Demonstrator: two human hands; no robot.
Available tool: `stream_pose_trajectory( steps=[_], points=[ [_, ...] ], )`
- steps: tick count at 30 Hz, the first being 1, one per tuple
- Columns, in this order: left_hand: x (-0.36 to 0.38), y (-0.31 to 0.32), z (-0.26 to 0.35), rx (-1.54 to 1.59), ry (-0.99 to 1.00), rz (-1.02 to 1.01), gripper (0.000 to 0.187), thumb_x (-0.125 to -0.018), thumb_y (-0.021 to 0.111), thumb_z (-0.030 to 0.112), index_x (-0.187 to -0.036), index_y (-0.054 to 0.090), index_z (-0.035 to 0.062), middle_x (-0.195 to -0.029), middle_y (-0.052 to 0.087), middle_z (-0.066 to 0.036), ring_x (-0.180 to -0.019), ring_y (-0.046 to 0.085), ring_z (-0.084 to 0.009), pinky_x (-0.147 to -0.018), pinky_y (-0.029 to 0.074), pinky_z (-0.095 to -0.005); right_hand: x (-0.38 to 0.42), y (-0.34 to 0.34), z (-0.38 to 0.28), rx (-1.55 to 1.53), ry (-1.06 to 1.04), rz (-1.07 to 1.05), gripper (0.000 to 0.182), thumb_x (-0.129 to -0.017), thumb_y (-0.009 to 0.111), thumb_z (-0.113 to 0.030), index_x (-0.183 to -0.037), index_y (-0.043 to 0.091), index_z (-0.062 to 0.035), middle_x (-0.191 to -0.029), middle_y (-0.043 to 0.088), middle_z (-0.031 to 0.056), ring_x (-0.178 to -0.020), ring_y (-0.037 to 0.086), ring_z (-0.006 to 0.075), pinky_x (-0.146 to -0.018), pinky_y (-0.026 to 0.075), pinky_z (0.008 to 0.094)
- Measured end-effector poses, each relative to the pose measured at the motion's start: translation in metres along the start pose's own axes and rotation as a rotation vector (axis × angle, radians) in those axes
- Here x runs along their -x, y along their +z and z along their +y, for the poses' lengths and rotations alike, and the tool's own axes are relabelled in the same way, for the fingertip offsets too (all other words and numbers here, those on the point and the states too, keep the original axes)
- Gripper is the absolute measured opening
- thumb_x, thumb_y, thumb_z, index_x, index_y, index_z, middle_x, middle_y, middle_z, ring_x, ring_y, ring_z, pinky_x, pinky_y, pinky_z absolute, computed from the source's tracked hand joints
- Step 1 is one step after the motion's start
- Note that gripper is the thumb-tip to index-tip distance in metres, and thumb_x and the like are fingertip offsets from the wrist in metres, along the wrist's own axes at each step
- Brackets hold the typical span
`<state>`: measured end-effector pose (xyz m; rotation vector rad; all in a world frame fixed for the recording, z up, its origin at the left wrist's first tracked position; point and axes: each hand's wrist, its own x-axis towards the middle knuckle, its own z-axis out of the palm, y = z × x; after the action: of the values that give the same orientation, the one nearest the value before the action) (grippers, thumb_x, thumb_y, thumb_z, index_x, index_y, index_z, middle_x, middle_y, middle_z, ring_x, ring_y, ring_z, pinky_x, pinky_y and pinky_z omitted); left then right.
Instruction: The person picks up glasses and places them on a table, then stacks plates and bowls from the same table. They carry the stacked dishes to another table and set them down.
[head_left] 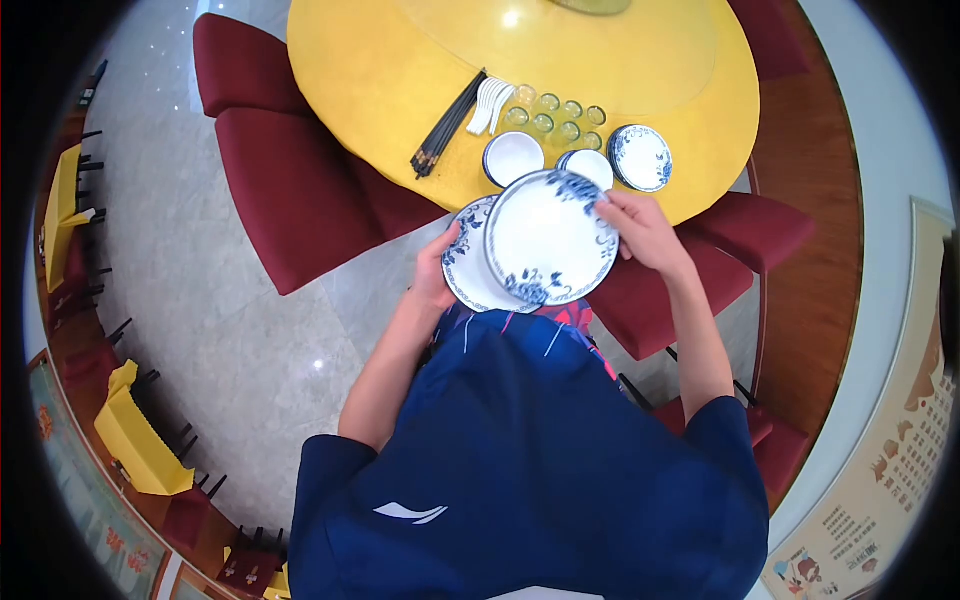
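My left hand [435, 270] is closed on the left edge of a white plate with blue flowers [468, 262], held in front of my body. Overlapping it from the right is a second blue-and-white plate [553, 240], gripped at its upper right rim by my right hand [643, 232]. The second plate covers much of the first. Just beyond them on the yellow table stand a larger bowl stack [514, 157], a smaller bowl stack [590, 168] partly hidden by the plate, and a stack of small patterned plates [642, 158].
On the round table [400, 50] lie black chopsticks [447, 125] and white spoons [489, 105], beside several small glasses [543, 123]. Dark red chairs [290, 190] stand at the left, with another chair [750, 230] at the right. A glass turntable [560, 45] covers the table's middle.
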<state>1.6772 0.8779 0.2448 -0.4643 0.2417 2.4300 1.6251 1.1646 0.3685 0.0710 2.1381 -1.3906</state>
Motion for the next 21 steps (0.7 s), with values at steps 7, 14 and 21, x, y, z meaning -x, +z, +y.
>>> stream_pose_trajectory(
  steps=[7,14,21],
  points=[
    [0.011,-0.002,-0.003,-0.052,0.021,-0.054,0.050,-0.099,0.043,0.033,-0.136,0.044,0.0003,-0.131,0.055,-0.017,-0.118,0.056,-0.0298,-0.101,0.045,-0.0438,0.002,0.038,-0.032,0.235,-0.026,-0.057,0.034,-0.097,0.053,-0.026,-0.077,0.056,0.0011,-0.058,0.051,0.0045,-0.047,0.047,0.0119,-0.045,0.040,0.0284],
    [0.012,0.002,-0.005,-0.062,0.051,-0.055,0.053,-0.101,0.038,0.038,-0.136,0.044,-0.0007,-0.133,0.053,-0.019,-0.120,0.055,-0.0315,-0.101,0.045,-0.0432,-0.004,0.052,-0.022,0.809,-0.354,0.104,0.033,-0.093,0.055,-0.033,-0.079,0.060,-0.0029,-0.065,0.059,0.0199,-0.062,0.059,0.0382,-0.057,0.047,0.0457],
    [0.006,-0.010,-0.007,-0.084,0.056,-0.001,0.054,-0.096,0.044,0.034,-0.134,0.044,-0.0035,-0.130,0.055,-0.021,-0.117,0.056,-0.0330,-0.100,0.046,-0.0432,-0.005,0.064,-0.004,1.015,-0.443,0.206,0.034,-0.092,0.056,-0.038,-0.079,0.059,-0.0074,-0.063,0.060,0.0125,-0.056,0.061,0.0308,-0.049,0.047,0.0426]
  ],
)
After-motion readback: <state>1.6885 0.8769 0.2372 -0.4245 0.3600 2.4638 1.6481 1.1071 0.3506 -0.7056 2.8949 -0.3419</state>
